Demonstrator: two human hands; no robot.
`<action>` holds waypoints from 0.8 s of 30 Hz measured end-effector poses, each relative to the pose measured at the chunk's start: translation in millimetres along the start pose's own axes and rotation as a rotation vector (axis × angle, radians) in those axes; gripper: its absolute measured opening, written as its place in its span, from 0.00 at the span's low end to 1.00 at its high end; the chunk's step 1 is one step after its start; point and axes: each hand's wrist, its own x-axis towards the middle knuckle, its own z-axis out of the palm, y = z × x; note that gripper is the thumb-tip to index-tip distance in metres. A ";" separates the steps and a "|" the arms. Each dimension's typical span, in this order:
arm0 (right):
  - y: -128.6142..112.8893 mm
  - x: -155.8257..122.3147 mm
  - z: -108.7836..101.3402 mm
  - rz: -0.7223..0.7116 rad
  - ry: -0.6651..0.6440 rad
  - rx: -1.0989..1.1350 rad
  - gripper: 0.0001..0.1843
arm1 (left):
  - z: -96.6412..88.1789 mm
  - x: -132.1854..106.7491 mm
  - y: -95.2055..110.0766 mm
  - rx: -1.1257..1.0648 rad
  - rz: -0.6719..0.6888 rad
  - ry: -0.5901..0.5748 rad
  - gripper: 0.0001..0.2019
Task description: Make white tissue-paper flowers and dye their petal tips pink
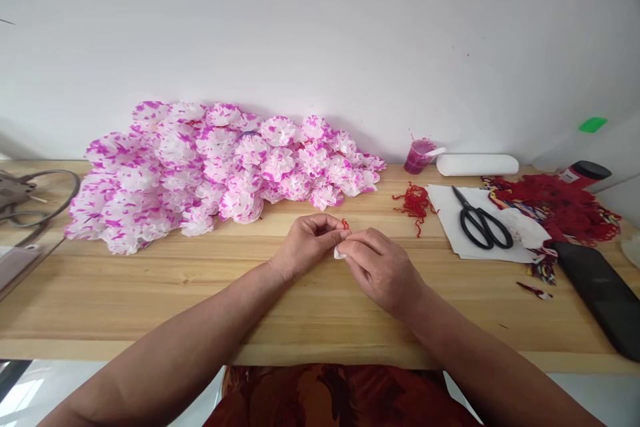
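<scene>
Over the wooden table [295,320], my two hands meet with their fingertips touching. My left hand [313,243] is closed in a pinch, and a short piece of red yarn [345,223] curls up from its thumb and index finger. My right hand [383,267] is closed too, its fingers pinching a small bit of white tissue paper [339,254]. The fingers hide most of the paper, and I cannot tell whether the yarn goes around it. Behind my left hand lies a large heap of white and magenta tissue paper flowers [240,170].
On the right, black scissors [483,220] rest on white paper sheets [445,207]. Nearby are loose red yarn pieces [417,207], a cup of magenta liquid [419,157], a white roll [477,165], a red yarn pile [560,207] and a black phone [600,293]. A cable [55,210] loops at the left.
</scene>
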 end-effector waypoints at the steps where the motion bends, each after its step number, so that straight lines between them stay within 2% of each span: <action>1: -1.1 0.4 -1.1 0.040 0.005 0.057 0.08 | -0.1 0.2 -0.1 -0.010 0.006 0.003 0.12; 2: -1.9 0.9 -2.4 0.107 0.012 0.128 0.06 | -0.2 0.4 -0.1 -0.023 0.012 0.004 0.12; 6: 2.1 3.9 -5.5 0.501 0.120 0.434 0.09 | -0.1 0.6 1.3 -0.042 0.041 0.002 0.13; 8: 6.9 5.5 -4.2 0.608 0.177 0.524 0.11 | 1.0 -0.2 1.8 -0.011 0.042 -0.005 0.13; 11: 10.7 7.7 -0.7 0.621 0.167 0.534 0.14 | 3.5 -2.0 2.0 0.014 0.030 -0.029 0.14; 14: 9.4 10.4 0.7 0.584 0.173 0.484 0.07 | 5.4 -2.8 2.3 0.021 0.017 -0.041 0.15; 16: 9.0 12.0 0.2 0.598 0.198 0.552 0.05 | 5.4 -2.5 2.7 0.033 0.012 -0.042 0.15; 19: 12.4 12.9 -0.1 0.701 0.202 0.736 0.09 | 3.9 -1.4 2.5 0.001 0.023 -0.041 0.13; 24: 20.3 11.8 2.0 0.852 0.204 0.894 0.17 | 1.4 -0.8 0.5 -0.123 0.041 -0.028 0.12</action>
